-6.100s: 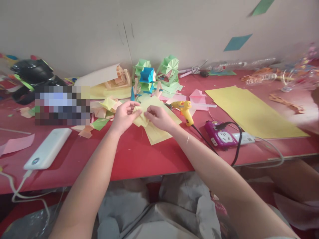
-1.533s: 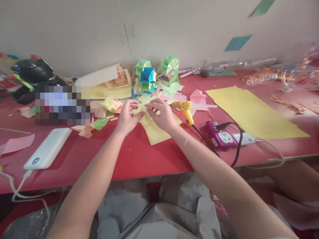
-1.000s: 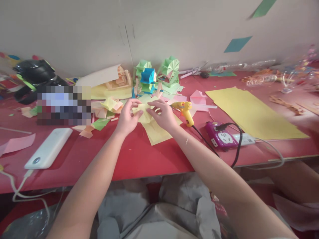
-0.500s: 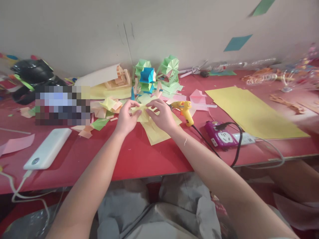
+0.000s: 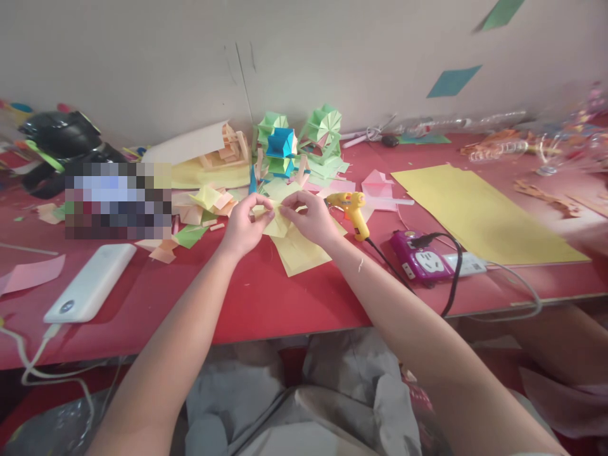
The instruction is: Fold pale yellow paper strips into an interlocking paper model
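Between my two hands is a folded piece of pale yellow paper (image 5: 278, 225), pinched near its middle. My left hand (image 5: 244, 227) grips it with thumb and forefinger from the left. From the right, my right hand (image 5: 311, 218) pinches the same paper, its fingertips close to those of the left. More yellow paper (image 5: 301, 255) lies flat on the table below. Just right of my right hand rests a yellow hot glue gun (image 5: 351, 209). Behind the hands stand a blue folded-paper piece (image 5: 281, 144) and a green pleated paper wheel (image 5: 323, 123).
A purple power strip (image 5: 422, 256) with cables sits near the front right, before a large yellow sheet (image 5: 479, 212). A white power bank (image 5: 92, 285) lies at the left. Paper scraps (image 5: 209, 199) crowd the left middle. Another person's leg (image 5: 555, 342) shows at the right.
Both hands have shifted very slightly to the right and turned a little with the yellow paper between the fingertips. The rest of the table looks the same.
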`<state>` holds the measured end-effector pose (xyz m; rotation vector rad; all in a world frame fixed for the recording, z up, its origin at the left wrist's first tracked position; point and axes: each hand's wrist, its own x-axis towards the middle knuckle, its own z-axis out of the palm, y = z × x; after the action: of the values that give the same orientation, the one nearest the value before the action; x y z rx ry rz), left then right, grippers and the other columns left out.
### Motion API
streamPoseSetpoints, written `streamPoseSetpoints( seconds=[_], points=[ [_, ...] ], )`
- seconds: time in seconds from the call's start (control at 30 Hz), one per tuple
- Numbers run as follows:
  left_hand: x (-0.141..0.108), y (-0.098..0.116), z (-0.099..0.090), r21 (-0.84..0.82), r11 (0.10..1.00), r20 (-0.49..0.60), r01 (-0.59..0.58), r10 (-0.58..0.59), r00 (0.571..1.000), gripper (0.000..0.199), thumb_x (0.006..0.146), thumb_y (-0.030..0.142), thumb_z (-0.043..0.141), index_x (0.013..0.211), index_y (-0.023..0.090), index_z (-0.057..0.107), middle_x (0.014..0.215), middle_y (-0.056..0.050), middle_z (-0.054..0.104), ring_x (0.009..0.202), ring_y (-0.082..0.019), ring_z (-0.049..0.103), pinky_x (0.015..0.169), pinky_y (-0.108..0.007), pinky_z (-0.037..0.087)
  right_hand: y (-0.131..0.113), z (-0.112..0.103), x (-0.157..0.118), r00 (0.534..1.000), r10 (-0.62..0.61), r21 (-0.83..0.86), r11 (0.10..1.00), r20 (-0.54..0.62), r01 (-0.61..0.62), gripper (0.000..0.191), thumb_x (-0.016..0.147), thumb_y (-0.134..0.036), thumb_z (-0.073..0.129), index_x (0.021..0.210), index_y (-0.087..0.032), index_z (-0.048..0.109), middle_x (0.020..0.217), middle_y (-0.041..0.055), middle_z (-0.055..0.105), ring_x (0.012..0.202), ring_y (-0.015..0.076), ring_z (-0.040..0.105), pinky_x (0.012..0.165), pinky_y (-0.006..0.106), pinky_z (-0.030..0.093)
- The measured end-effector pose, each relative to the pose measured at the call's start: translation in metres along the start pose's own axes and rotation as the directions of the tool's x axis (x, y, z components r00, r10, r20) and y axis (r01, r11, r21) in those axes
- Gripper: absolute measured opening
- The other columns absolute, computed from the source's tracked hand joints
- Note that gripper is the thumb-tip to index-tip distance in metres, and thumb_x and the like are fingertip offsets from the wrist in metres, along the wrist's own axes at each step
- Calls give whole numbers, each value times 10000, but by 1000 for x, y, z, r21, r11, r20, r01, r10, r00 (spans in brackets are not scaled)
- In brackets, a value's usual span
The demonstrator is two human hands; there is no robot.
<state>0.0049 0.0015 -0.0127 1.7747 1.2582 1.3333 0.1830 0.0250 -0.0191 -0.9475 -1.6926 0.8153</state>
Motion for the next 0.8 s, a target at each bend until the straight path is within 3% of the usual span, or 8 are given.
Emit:
streamPoseSetpoints(
  seconds=[0.1,0.23,0.43,0.53,0.7,0.8],
  points=[
    [-1,0,1,-6,1000,-2,-27,27,1000,250,795,271,718,1012,218,606,1088,-71,663,1097,-233,632,644,-237,492,-2,-1,0,999,-35,-30,999,18,36,65,843,-247,643,800,-199,640,827,25,688,769,154,620,677,293,484],
    [0,-2,2,20,1000,-4,-2,2,1000,288,800,289,719,1060,220,618,1113,-86,673,1145,-257,619,687,-274,520,-6,-1,-2,993,-115,-96,989,18,116,54,865,-203,603,811,-204,611,827,19,686,775,155,614,712,300,475],
    [0,0,3,-23,991,47,132,-131,990,190,821,351,695,918,189,666,959,-53,694,920,-215,652,721,-301,533,-6,0,-2,990,-143,-111,983,15,143,14,866,-197,601,865,-210,606,852,22,687,759,156,607,721,306,474],
    [0,1,3,-79,986,55,149,-144,988,204,816,372,715,869,180,672,908,-38,697,837,-187,641,712,-289,527,-6,-1,-1,990,-139,-96,986,13,139,66,856,-227,623,916,-201,633,883,35,695,762,159,607,711,308,474],
    [0,2,3,-145,979,-16,141,-144,989,262,730,381,818,787,185,655,868,-14,688,800,-166,625,715,-276,522,-6,-4,1,997,-69,-75,995,45,72,177,846,-356,691,879,-182,684,789,22,678,714,147,581,698,303,469],
    [0,8,1,-199,964,1,179,-182,983,245,712,361,841,774,185,682,824,-7,696,793,-163,638,751,-285,527,-6,-7,2,998,-46,-42,998,47,48,289,829,-464,724,809,-177,695,747,22,680,694,146,572,691,306,464]
  ],
)
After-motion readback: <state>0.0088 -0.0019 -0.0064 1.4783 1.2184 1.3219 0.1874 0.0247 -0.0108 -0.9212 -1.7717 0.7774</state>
